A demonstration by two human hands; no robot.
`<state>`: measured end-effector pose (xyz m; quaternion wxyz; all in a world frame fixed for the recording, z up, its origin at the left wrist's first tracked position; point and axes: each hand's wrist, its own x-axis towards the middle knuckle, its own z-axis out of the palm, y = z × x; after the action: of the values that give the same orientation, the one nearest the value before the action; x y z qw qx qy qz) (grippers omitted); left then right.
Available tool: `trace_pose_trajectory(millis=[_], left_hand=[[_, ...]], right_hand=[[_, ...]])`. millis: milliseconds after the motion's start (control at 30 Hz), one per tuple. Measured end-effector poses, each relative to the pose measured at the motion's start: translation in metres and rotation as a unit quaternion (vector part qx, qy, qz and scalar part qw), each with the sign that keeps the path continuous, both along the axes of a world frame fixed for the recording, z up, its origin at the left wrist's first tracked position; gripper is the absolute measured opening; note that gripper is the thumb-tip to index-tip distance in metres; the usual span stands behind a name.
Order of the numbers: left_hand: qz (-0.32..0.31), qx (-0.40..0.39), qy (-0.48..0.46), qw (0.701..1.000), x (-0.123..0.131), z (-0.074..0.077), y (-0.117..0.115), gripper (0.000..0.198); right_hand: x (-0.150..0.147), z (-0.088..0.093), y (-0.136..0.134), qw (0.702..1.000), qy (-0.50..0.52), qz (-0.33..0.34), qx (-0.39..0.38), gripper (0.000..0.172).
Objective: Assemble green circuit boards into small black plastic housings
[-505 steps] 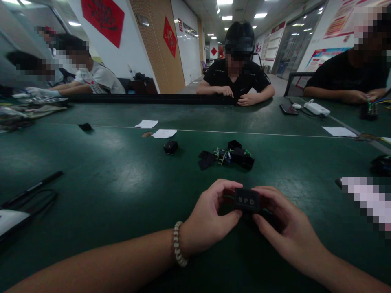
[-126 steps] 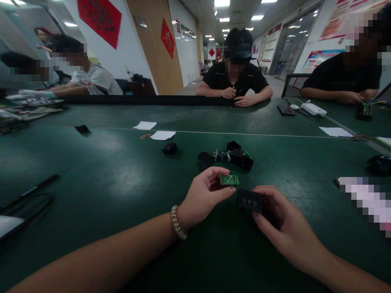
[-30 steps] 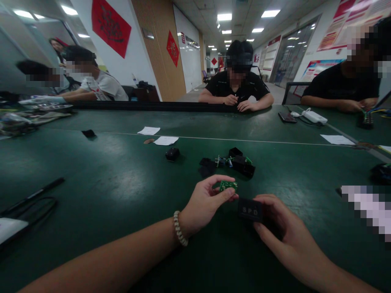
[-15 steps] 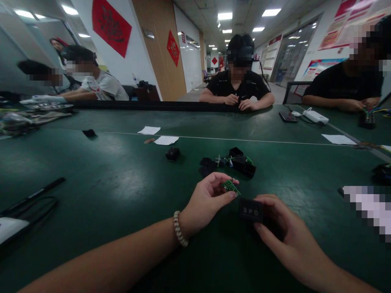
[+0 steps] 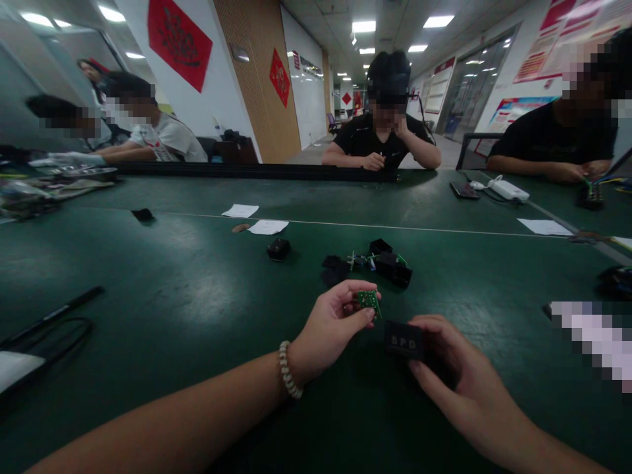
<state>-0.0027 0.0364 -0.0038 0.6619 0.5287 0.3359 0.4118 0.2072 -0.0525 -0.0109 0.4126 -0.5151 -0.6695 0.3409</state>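
Note:
My left hand [image 5: 332, 326], with a bead bracelet on its wrist, pinches a small green circuit board [image 5: 368, 300] between thumb and fingers, tilted on edge just above the table. My right hand [image 5: 451, 372] grips a black plastic housing marked "SPD" [image 5: 404, 340], held a little right of and below the board. The two parts are close but apart. Beyond my hands lies a small pile of black housings and wired green boards [image 5: 382, 261] on the green table [image 5: 172, 289].
A lone black housing [image 5: 278, 248] and paper slips [image 5: 267, 226] lie further out. A black pen and cable [image 5: 54, 313] sit at the left. People sit across and at both sides; a phone and white charger [image 5: 503, 189] lie at the far right.
My left hand has turned the green board from lying flat to standing on edge. The housing in my right hand stays put. The person opposite has raised a hand to the face.

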Motion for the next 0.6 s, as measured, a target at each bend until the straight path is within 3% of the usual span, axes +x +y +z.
trace_pose_trajectory(millis=[333, 600], left_hand=[[-0.013, -0.037, -0.033, 0.999, 0.0018, 0.0026, -0.0007, 0.03], [-0.022, -0.016, -0.029, 0.999, 0.001, 0.0043, -0.0013, 0.03]], right_hand=[[-0.0002, 0.0022, 0.0, 1.0, 0.004, 0.001, -0.004, 0.026], [-0.0007, 0.0028, -0.0003, 1.0, 0.002, 0.0, 0.003, 0.026]])
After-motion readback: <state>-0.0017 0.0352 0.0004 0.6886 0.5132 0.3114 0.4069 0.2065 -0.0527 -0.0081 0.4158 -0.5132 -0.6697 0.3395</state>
